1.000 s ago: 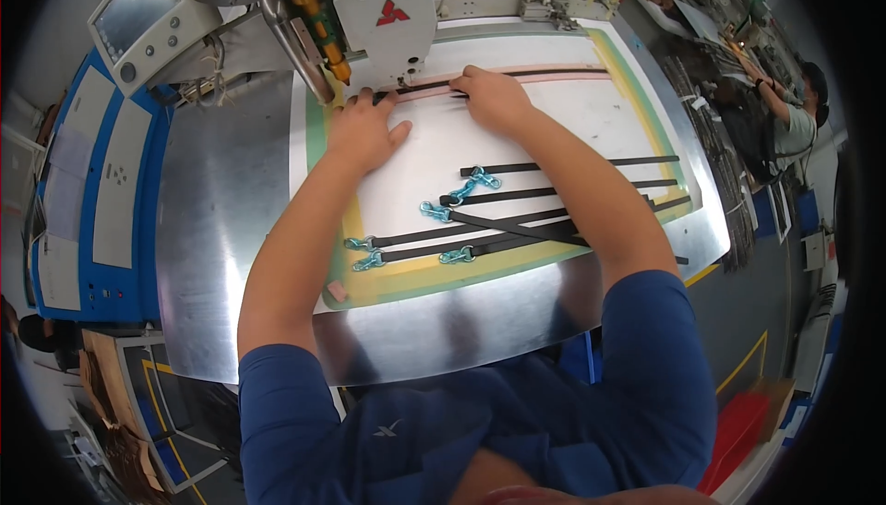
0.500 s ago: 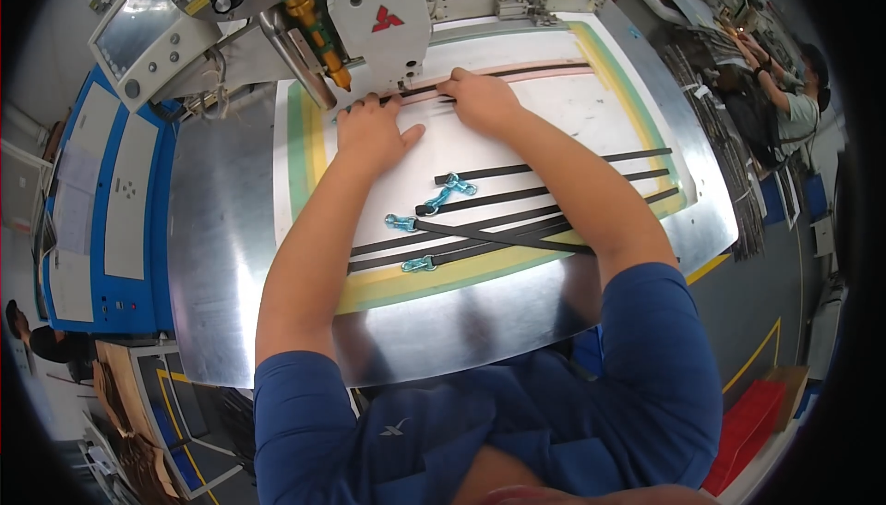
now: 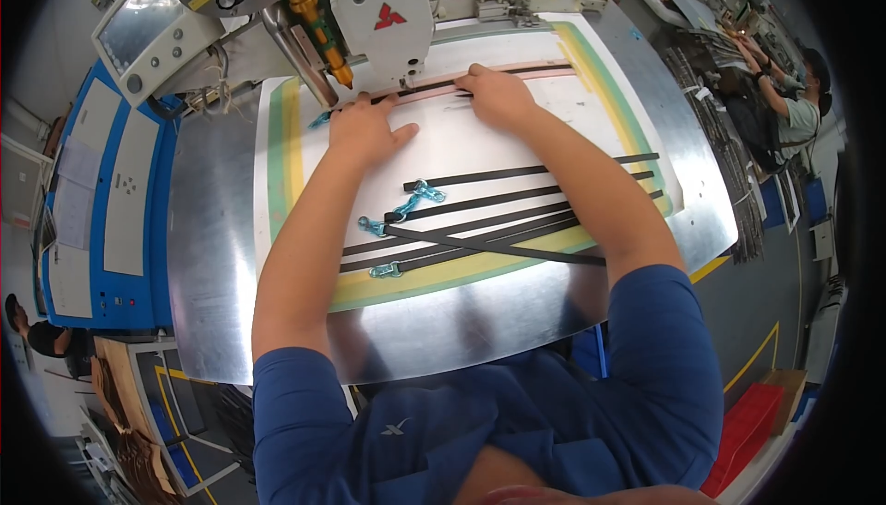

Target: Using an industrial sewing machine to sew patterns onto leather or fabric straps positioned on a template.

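My left hand point(image 3: 363, 129) lies with fingers spread on the upper black strap point(image 3: 415, 90) in a pink channel of a white template board point(image 3: 596, 99) edged with yellow and green tape. A blue clasp point(image 3: 319, 119) shows at the strap's left end. My right hand point(image 3: 495, 97) has curled fingers gripping that strap farther right. The white sewing head point(image 3: 378, 8) and a gold cylinder point(image 3: 309, 16) hang just above. Lower on the board, several loose black straps point(image 3: 484, 173) with light-blue metal clasps point(image 3: 422, 193) lie crosswise, some overlapping.
A steel table point(image 3: 208, 219) carries the board. A monitor point(image 3: 138, 20) and blue machine cabinet point(image 3: 106, 210) stand left. At right, a co-worker point(image 3: 789, 99) works by dark strips point(image 3: 715, 182); another person point(image 3: 41, 330) is at far left. A red bin point(image 3: 743, 440) stands lower right.
The template board has shifted leftward under the sewing head, carrying the loose straps and clasps. My hands have moved only slightly and stay on the upper strap.
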### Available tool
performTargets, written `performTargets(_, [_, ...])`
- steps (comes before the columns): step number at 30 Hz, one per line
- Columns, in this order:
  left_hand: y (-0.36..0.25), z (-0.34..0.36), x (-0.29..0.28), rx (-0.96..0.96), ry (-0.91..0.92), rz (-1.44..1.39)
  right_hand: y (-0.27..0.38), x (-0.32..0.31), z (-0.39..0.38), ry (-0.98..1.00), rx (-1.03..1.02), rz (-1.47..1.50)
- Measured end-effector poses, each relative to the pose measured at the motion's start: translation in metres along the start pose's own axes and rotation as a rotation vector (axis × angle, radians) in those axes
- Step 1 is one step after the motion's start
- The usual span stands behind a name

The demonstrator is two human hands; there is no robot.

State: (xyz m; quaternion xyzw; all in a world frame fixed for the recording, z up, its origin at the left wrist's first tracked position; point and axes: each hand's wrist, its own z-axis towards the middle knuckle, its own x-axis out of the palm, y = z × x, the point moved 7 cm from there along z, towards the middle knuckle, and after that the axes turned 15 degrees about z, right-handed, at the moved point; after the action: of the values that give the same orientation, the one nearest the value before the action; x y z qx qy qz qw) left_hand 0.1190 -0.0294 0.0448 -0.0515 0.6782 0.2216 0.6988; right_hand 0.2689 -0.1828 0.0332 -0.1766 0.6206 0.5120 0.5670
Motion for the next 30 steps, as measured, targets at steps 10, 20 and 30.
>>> performTargets(10, [-0.038, 0.021, 0.004, 0.007, 0.017, -0.036, -0.009, 0.004, 0.003, 0.003, -0.056, 0.008])
performTargets(20, [-0.047, 0.022, -0.003, -0.058, 0.051, -0.058, -0.027, -0.007, 0.001, 0.022, -0.066, 0.023])
performTargets(30, [-0.048, 0.025, -0.004, -0.027, -0.013, -0.143, -0.067, -0.04, -0.021, -0.002, 0.01, 0.015])
